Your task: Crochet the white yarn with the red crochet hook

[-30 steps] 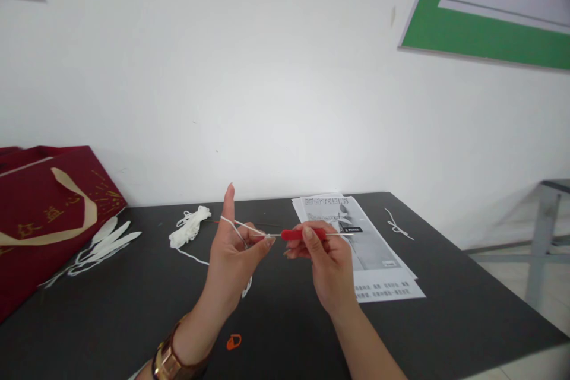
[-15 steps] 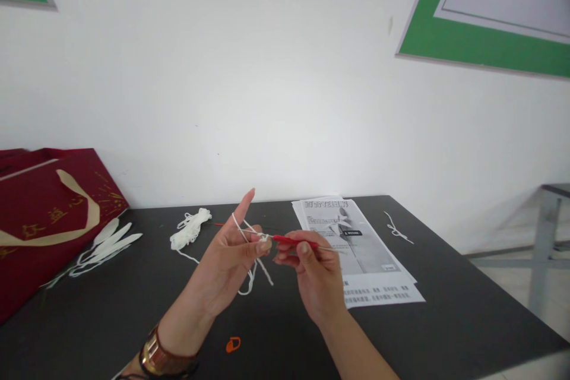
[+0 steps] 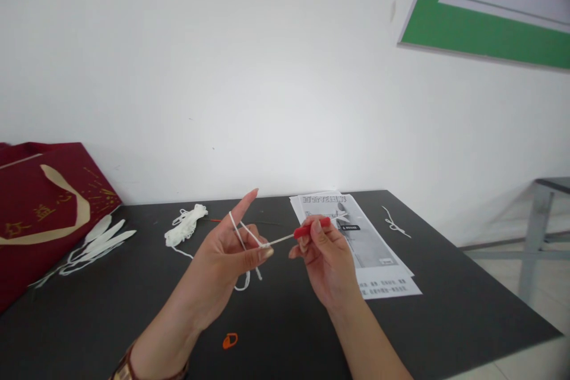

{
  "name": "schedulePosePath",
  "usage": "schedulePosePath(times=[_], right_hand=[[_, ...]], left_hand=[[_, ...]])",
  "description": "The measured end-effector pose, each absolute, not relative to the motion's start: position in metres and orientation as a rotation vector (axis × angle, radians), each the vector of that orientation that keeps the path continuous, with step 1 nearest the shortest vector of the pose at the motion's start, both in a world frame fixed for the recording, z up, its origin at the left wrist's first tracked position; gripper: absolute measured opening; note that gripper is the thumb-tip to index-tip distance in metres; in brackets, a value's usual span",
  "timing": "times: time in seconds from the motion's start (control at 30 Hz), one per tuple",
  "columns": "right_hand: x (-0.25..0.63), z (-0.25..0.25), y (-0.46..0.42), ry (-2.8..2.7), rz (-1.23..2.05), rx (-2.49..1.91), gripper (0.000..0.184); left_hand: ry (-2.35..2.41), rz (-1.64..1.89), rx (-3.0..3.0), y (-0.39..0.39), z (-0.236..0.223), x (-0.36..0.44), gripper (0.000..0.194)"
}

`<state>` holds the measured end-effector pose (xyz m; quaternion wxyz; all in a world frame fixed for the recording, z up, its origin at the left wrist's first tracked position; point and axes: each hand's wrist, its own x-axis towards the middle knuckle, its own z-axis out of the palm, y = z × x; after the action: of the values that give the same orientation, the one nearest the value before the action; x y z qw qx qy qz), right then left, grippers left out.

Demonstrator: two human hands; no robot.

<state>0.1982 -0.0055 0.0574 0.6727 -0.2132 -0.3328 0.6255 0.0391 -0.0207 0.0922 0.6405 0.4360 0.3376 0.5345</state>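
White yarn (image 3: 236, 227) loops over the raised index finger of my left hand (image 3: 236, 255), whose thumb and other fingers pinch it near the thumb tip. A loose tail and a loop of the yarn hang below that hand. My right hand (image 3: 327, 255) grips the red handle of a crochet hook (image 3: 312, 228). The hook's metal shaft points left, and its tip meets the yarn at my left thumb. The small stitches there are mostly hidden by the thumb. Behind my left hand lies a white yarn skein (image 3: 186, 224), with a strand running toward the hand.
Printed sheets (image 3: 387, 288) lie behind my right hand on the black table (image 3: 276, 338). An orange stitch marker (image 3: 230, 341) is near the front. White petal-shaped pieces (image 3: 100, 240) rest by a dark red bag (image 3: 27, 202) at left. A short knotted yarn piece (image 3: 394, 224) lies far right.
My right hand has moved slightly right and up, and the hook is tilted, with more of its metal shaft showing between the hands. The view has shifted a little.
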Motion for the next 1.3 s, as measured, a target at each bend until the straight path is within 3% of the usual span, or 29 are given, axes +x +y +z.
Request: schedulePosePath(times=[0.37,0.8,1.03,1.3], right_hand=[[0.211,0.060,-0.008,-0.996,1.206,-0.390,0.009],[0.174,0.048,-0.011,-0.643,1.691,-0.454,0.010],[0.173,0.040,-0.009,-0.551,1.726,-0.327,0.009],[0.183,0.046,-0.005,-0.718,1.587,-0.306,0.005]], left_hand=[[0.861,1.121,1.093,-0.023,0.089,0.037,0.086],[0.683,1.201,0.886,-0.016,0.089,0.044,0.089],[0.651,1.120,0.862,-0.016,0.084,0.040,0.077],[0.794,1.132,0.904,-0.021,0.088,0.041,0.076]])
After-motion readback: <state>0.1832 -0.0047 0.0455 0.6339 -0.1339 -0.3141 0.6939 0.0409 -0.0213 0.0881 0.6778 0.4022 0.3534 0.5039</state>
